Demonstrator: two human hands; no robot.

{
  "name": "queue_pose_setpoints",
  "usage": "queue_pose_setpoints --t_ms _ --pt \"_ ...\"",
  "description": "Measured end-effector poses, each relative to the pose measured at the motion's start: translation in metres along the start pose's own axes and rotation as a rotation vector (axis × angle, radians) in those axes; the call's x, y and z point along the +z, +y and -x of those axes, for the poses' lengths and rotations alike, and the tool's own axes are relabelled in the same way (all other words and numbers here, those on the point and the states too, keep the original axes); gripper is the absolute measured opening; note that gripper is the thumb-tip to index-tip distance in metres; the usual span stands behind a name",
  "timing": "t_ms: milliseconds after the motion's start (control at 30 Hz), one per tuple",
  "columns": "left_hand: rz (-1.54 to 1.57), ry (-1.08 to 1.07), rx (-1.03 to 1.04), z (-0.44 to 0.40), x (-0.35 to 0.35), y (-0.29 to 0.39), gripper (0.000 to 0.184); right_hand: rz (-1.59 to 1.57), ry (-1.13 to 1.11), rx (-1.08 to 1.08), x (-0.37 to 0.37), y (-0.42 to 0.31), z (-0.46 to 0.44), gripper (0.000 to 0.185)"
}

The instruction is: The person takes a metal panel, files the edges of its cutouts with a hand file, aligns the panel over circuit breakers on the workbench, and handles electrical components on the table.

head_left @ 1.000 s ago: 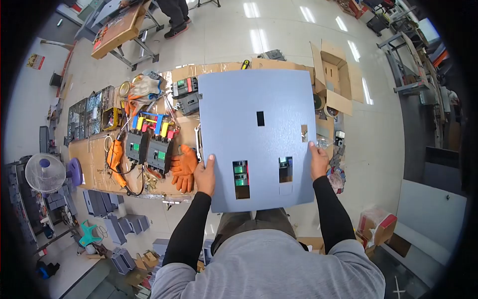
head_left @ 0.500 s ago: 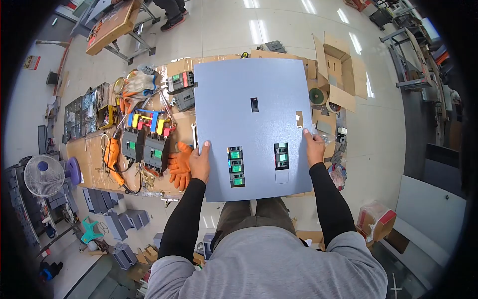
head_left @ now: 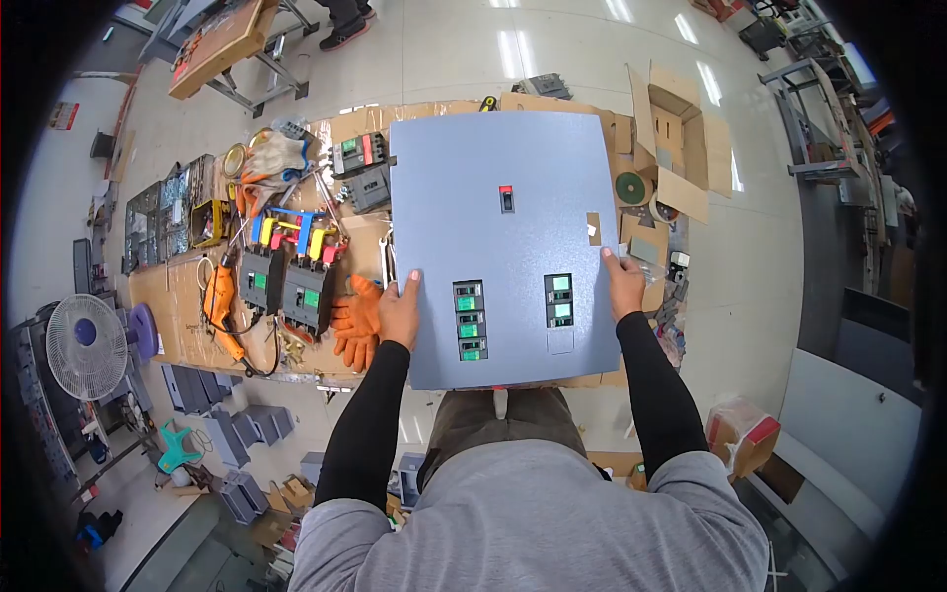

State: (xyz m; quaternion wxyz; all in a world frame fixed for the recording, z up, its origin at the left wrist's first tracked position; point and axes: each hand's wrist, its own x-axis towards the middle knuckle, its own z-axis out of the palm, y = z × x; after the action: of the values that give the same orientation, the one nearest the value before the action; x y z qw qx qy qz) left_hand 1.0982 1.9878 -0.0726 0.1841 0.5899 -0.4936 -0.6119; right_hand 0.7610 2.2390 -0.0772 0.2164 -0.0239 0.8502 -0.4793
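A large grey metal panel cover [head_left: 523,237] lies in front of me above the workbench. My left hand [head_left: 400,311] is closed on its left edge, thumb on the face. On the opposite edge my right hand [head_left: 625,283] grips in the same way; the fingers under the cover are hidden. Through its cutouts show circuit breakers: a column with green labels [head_left: 469,321] at lower left, a shorter group [head_left: 559,301] at lower right, and one with a red part [head_left: 506,198] near the middle. A small rectangular opening [head_left: 594,228] sits near the right edge.
Left on the workbench [head_left: 178,306] are orange gloves [head_left: 357,324], loose breakers [head_left: 308,296], an orange power tool [head_left: 222,301] and a wrench [head_left: 385,259]. An open cardboard box [head_left: 671,138] stands at far right. A fan [head_left: 87,345] is at left; a person's shoes [head_left: 345,35] show at the top.
The panel cover has shifted slightly up and right in view, with both hands still on its edges. The breakers line up differently in the cutouts, and a red part now shows in the middle one.
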Motion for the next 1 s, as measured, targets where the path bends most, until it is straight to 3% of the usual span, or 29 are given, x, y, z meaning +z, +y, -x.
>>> queue_pose_setpoints --t_ms 233,633,1000 --pt "0.010 -0.154 0.017 -0.001 -0.011 -0.010 0.049 -0.038 -0.052 -0.030 -0.004 0.018 0.000 0.047" --pt "0.255 -0.332 -0.278 0.002 -0.032 -0.020 0.046 -0.067 -0.176 0.045 -0.021 0.018 0.015 0.050" --pt "0.271 -0.384 -0.233 0.004 -0.035 -0.020 0.042 -0.015 -0.142 0.016 -0.019 0.007 0.020 0.055"
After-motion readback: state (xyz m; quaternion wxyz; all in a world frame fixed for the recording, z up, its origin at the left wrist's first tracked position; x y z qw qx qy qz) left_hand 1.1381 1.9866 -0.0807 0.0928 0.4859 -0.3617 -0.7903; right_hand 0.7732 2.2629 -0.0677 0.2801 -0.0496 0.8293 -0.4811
